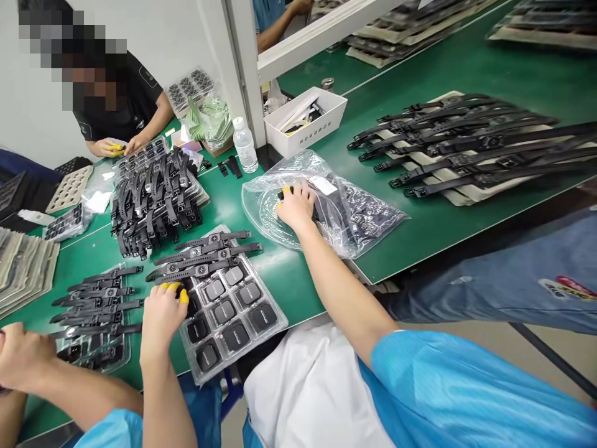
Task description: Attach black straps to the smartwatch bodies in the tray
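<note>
1. Left hand (163, 314): at the side of a clear plastic compartment tray (241, 350), two fingers in yellow covers (183, 297). Fingers bent; grip hidden, cannot tell if clamped.
2. Tray lies at the near edge of the green surface (303, 292), its near corner jutting past that edge. Black square pieces with rounded corners (224, 310) sit in its compartments; black strapped watches (200, 254) lie across its far end.
3. Right hand (298, 202): reaches to a clear plastic bag (262, 194) of dark pieces, lying near the same edge, right of the tray. Fingers bent, a small black piece (281, 195) beside them; cannot tell if it is gripped.
4. Farther from the near edge: a heap of black strapped watches (156, 193), a clear bottle with a white cap (245, 146), a white rectangular box (305, 134).
5. Toward the surface's right end: a further batch of black strapped watches (466, 143) on pale trays.
6. Co-worker's hand (25, 354) at lower left, near another watch-laden tray (122, 358).
</note>
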`<state>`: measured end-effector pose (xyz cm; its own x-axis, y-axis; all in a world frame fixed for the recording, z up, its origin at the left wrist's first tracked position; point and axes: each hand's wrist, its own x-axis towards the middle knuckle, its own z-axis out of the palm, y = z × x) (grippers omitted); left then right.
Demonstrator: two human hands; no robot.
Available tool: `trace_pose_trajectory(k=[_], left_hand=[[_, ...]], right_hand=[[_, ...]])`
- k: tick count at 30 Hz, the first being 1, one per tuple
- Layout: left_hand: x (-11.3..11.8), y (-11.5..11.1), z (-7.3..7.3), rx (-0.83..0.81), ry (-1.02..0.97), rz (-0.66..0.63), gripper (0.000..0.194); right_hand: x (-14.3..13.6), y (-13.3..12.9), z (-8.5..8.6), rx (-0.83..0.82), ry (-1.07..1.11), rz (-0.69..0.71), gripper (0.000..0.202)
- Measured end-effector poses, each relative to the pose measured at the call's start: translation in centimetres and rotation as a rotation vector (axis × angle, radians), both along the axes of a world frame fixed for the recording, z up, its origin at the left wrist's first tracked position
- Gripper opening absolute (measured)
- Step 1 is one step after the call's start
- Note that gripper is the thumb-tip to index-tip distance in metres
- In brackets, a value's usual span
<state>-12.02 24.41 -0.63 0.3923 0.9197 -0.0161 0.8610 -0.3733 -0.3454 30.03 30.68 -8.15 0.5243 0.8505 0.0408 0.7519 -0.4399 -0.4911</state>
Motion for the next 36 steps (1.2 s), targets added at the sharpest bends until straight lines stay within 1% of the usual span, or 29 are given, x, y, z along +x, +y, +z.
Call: trace_pose_trajectory(k=[5, 8, 10, 12, 14, 18, 20, 22, 23, 25, 27, 29, 31, 32, 34, 36], left_hand=[[-0.5, 0.0, -0.2, 0.016, 0.006, -0.006, 0.035], [-0.7, 0.0, -0.1, -0.017, -0.027, 0.009, 0.033], [-0.5, -0.3, 0.3, -0.037, -0.093, 0.042, 0.032], [0.2, -0.7, 1.1, -0.038, -0.200, 0.092, 0.033], [1.2, -1.3, 2.4, -0.040, -0.324, 0.156, 0.034], [4.3, -2.2, 5.4, -0.029, -0.552, 0.265, 0.038], [5.9, -2.1, 6.5, 0.030, -0.673, 0.255, 0.037], [7.6, -1.3, 6.6, 0.044, -0.838, 0.183, 0.032], [8.5, -0.8, 6.3, 0.020, -0.946, 0.130, 0.030], [10.1, 0.6, 4.8, -0.063, -1.177, 0.018, 0.026], [11.5, 1.9, 2.6, -0.123, -1.372, -0.062, 0.028], [12.2, 2.8, 0.4, -0.185, -1.493, -0.104, 0.028], [12.4, 3.2, -1.4, -0.237, -1.518, -0.141, 0.024], [12.3, 3.2, -1.9, -0.250, -1.500, -0.171, 0.024], [11.9, 3.1, -2.4, -0.259, -1.424, -0.250, 0.030], [11.6, 3.0, -2.3, -0.264, -1.341, -0.324, 0.040]], right_hand=[[0.3, 1.1, 0.0, 0.025, -0.004, -0.038, 0.045], [0.9, 1.2, 0.0, 0.073, -0.009, -0.037, 0.042], [1.2, 1.0, 0.1, 0.122, -0.022, -0.011, 0.041], [1.1, 0.7, 0.3, 0.180, -0.034, 0.042, 0.036], [0.6, 0.4, 0.6, 0.237, -0.032, 0.118, 0.030], [-2.1, -0.3, 1.9, 0.364, 0.053, 0.298, 0.025], [-4.1, -0.8, 2.6, 0.473, 0.152, 0.388, 0.024], [-6.4, -1.5, 3.2, 0.602, 0.305, 0.486, 0.024], [-7.5, -2.0, 3.4, 0.655, 0.407, 0.533, 0.024], [-9.6, -3.1, 3.7, 0.707, 0.643, 0.601, 0.022], [-11.3, -4.2, 3.8, 0.658, 0.897, 0.646, 0.021], [-12.4, -5.1, 3.9, 0.516, 1.154, 0.687, 0.020], [-13.0, -5.7, 4.0, 0.332, 1.385, 0.728, 0.024], [-13.1, -5.9, 4.0, 0.247, 1.477, 0.751, 0.027], [-13.2, -6.1, 4.3, 0.132, 1.597, 0.801, 0.033], [-13.0, -6.2, 4.5, 0.080, 1.646, 0.860, 0.035]])
